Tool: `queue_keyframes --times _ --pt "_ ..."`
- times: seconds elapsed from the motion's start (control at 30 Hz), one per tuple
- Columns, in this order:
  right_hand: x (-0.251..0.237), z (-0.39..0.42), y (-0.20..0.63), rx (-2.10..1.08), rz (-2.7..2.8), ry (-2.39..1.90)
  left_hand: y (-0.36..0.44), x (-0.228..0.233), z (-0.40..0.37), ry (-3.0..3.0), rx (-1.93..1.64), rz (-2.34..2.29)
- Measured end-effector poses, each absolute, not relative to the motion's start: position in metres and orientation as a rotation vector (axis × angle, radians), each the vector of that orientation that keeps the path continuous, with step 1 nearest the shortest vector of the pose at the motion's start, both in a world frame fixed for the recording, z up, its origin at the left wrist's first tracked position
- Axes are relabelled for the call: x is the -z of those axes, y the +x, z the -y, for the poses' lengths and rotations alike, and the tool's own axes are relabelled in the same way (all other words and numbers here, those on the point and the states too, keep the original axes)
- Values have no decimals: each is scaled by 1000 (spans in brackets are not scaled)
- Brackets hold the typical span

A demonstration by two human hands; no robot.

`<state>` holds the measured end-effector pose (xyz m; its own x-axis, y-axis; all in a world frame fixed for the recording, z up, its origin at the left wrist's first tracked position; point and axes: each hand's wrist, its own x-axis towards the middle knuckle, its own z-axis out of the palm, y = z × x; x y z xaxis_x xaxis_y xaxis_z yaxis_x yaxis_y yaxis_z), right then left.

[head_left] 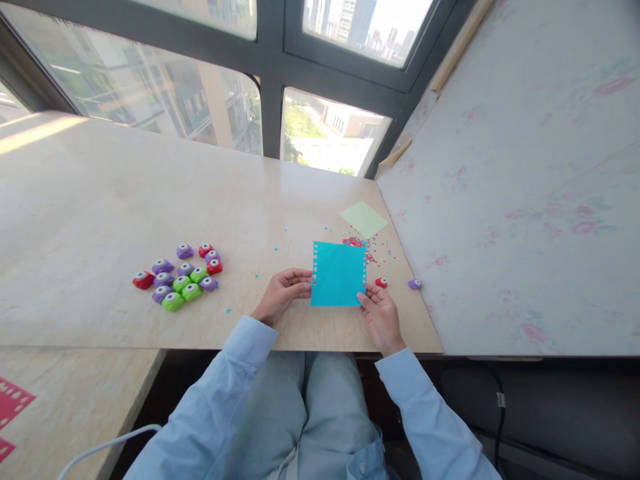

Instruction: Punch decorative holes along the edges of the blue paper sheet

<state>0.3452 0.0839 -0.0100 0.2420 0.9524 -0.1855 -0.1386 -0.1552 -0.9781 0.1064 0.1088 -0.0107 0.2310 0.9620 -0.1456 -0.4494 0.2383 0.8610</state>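
Observation:
A square of blue paper (340, 275) is held up in front of me, with rows of small punched holes along its left and right edges. At its left edge, the fingers of my left hand (286, 292) are closed on the paper. My right hand (381, 316) pinches the lower right corner, thumb on the front and fingers behind. Just beyond my right fingers lies a red craft punch (381, 283), and a purple craft punch (415, 285) sits farther right near the wall. Behind the paper, small red and blue punched bits (356, 241) are scattered, partly hidden by it.
Several purple, green and red craft punches (181, 283) are grouped on the table (125, 193) at left. A pale green paper (364, 219) lies at the back right. Red punched paper (13, 402) rests on a lower surface at left. A floral wall (520, 200) borders the right side.

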Motion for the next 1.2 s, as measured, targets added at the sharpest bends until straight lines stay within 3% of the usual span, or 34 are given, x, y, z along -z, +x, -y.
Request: queue_keyframes --times 1.2 --pt "8 -83 355 -1255 803 -1328 110 12 -105 983 -1209 -925"
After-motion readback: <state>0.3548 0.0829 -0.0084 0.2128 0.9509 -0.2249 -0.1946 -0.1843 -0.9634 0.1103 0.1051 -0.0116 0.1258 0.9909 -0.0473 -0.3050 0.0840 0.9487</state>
